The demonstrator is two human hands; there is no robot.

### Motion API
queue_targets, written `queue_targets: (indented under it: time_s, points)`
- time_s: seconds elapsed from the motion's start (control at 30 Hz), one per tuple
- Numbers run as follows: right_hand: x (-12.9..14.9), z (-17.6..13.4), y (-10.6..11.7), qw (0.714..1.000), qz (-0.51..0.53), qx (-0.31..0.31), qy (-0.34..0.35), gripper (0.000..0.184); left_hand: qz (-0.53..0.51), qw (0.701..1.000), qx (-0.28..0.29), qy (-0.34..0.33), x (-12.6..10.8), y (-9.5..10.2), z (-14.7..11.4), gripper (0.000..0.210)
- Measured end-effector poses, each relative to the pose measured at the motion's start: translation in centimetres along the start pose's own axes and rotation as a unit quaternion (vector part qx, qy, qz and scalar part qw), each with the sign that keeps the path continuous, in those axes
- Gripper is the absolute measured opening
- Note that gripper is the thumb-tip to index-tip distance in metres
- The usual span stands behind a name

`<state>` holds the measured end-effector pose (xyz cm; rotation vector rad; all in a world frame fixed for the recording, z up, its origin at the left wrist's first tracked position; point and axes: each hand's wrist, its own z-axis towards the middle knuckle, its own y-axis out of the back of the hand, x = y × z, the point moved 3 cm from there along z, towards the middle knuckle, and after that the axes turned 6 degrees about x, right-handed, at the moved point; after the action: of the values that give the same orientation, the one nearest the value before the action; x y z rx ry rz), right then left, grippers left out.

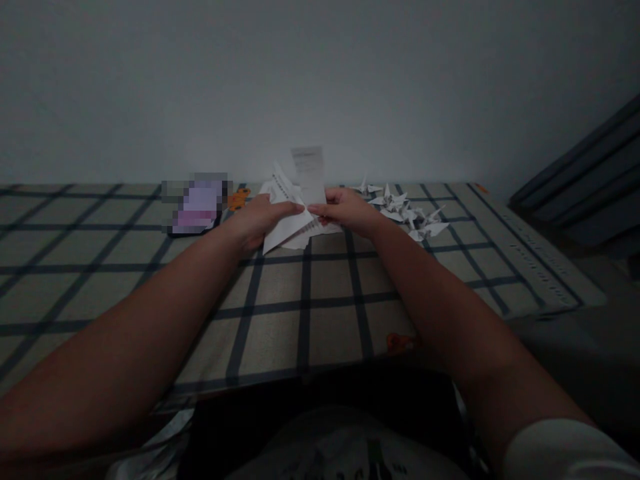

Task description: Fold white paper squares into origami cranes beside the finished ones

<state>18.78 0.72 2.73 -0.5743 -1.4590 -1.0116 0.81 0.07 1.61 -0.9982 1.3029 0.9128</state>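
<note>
Though it's dim, the paper seems printed.

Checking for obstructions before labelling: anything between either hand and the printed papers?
Nothing visible: the left hand and right hand are both on the printed papers. The folded paper cranes lie off to the right, the phone off to the left.
</note>
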Motion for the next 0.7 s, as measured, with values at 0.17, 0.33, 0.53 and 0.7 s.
queue_targets:
  time_s: [0.17,0.33,0.53,0.7]
  points:
    - [-0.34,0.03,0.37,0.999,-0.036,-0.003,0.013,0.017,-0.001,1.000,0.021,-0.006,-0.40,-0.37,-0.32,0.043]
    - [-0.38,-0.04,0.39,1.000,-0.025,-0.011,0.005,0.018,0.013,0.999,0.032,-0.025,-0.49,-0.38,-0.41,0.047]
    - [0.14,0.03,0.11,1.000,-0.002,-0.008,0.023,0.012,0.004,1.000,0.018,-0.025,-0.48,-0.36,-0.33,0.046]
    - [-0.43,0.27,0.57,0.999,0.008,-0.011,0.037,0.018,0.014,0.999,0.023,-0.031,-0.09,0.19,0.21,0.048]
